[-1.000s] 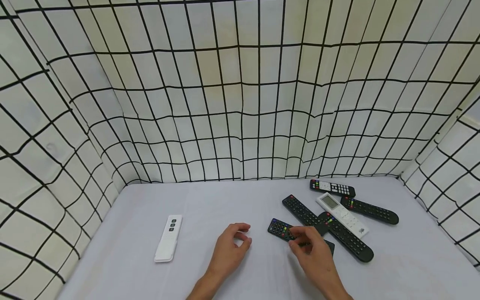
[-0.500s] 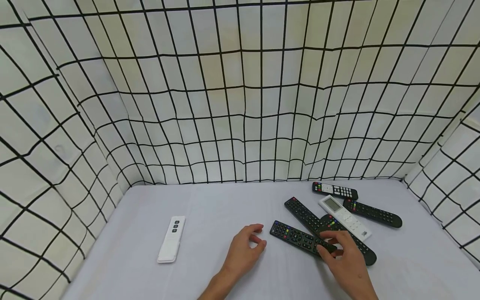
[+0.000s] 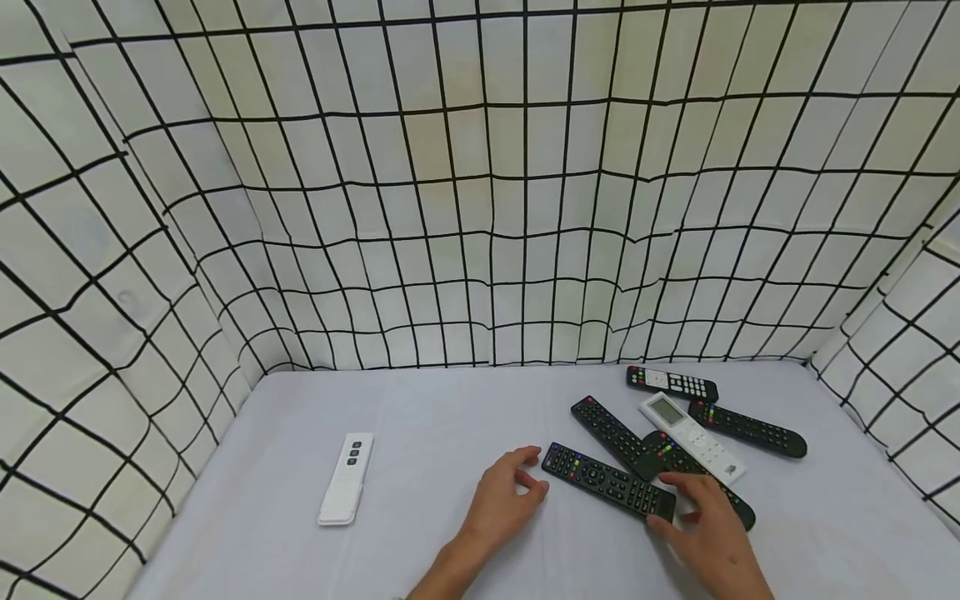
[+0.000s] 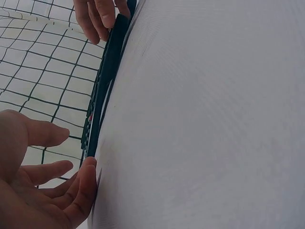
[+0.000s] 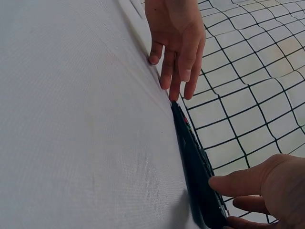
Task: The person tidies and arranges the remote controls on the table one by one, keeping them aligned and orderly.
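Observation:
A black remote control (image 3: 600, 479) with small colored buttons lies slantwise on the white cloth. Beside its left end is my left hand (image 3: 498, 508), fingers loosely bent, with nothing in its grasp; in the left wrist view its fingertips come close to that end. My right hand (image 3: 712, 533) is at the remote's other end, thumb and index finger spread on either side of it. The right wrist view has the thumb (image 5: 219, 182) against or very near the remote's side; firm contact cannot be told. A second black remote (image 3: 607, 429) lies behind, its lower end close to the first.
To the right lie a white remote with a screen (image 3: 693, 437), a black remote (image 3: 738, 500) partly behind my right hand, and two more black remotes (image 3: 672, 382) farther back. A white remote (image 3: 347, 479) lies alone at left. Black-lined grid walls (image 3: 517, 250) surround the cloth-covered table (image 3: 420, 417).
My right hand has slid rightward from over the middle of the black remote to its right end, uncovering its buttons. My left hand has shifted right, nearer the left end. The remotes stay put.

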{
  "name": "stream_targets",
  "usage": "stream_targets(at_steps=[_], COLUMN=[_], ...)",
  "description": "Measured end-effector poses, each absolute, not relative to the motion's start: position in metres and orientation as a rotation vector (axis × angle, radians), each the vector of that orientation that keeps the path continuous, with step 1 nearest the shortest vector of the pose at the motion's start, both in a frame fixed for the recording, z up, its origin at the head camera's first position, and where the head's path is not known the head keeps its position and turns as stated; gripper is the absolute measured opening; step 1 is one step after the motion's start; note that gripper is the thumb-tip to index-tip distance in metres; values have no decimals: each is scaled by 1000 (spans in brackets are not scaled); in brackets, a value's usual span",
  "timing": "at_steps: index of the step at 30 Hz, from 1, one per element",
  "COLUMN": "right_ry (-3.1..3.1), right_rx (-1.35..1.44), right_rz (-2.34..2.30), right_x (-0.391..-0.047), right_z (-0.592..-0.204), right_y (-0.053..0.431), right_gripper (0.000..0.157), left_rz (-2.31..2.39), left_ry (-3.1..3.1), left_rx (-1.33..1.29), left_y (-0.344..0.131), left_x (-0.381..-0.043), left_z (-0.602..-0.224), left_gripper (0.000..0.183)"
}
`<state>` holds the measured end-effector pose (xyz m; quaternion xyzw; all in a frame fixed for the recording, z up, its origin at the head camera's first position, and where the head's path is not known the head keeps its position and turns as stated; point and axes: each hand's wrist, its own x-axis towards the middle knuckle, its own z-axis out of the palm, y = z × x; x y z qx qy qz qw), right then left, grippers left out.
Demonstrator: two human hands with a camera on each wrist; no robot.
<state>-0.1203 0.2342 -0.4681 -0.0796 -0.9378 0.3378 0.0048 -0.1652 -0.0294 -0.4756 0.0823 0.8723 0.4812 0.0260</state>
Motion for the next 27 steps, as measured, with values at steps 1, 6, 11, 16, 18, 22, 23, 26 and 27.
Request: stream_targets(at_steps=[1,6,11,16,18,22,23,26,27], right_ry=[-2955,-2987,-2985,-2979,-2973,-2948,-2936,-2909,-2903], right_rx=[-257,-252,-214,-211,-223,-249,-243,-224,-221], right_rz=[1075,1132,1126,1126,1140,1185,1200,1241,1255], right_x=[-121,-121,-121,-121,-119,-116,-116,-115,-115], right_z=[-469,-471,-472,-471,-470,-469,-469,-468,-468], right_y=[234,232,231,231,232,230,230,226,225], right_gripper=[66,75,77,77,78,79,79,78,79], left_rz=[1485,1479,1480,1512,1532,1595,1616,1679,1708], left_ry=[2690,2668,2668,2653,2641,2614,2602,2564,2546], left_rx=[252,251,251,251,250,246,240,216,207], left_y=[-29,-26,-25,-26,-25,-24,-24,-26,-26], left_x=[-165,-164,-164,-163,-163,-163,-164,-166,-166], left_z=[-476,-476,-475,-473,-474,-476,-477,-479,-480], left_gripper=[49,50,50,51,51,51,51,52,52])
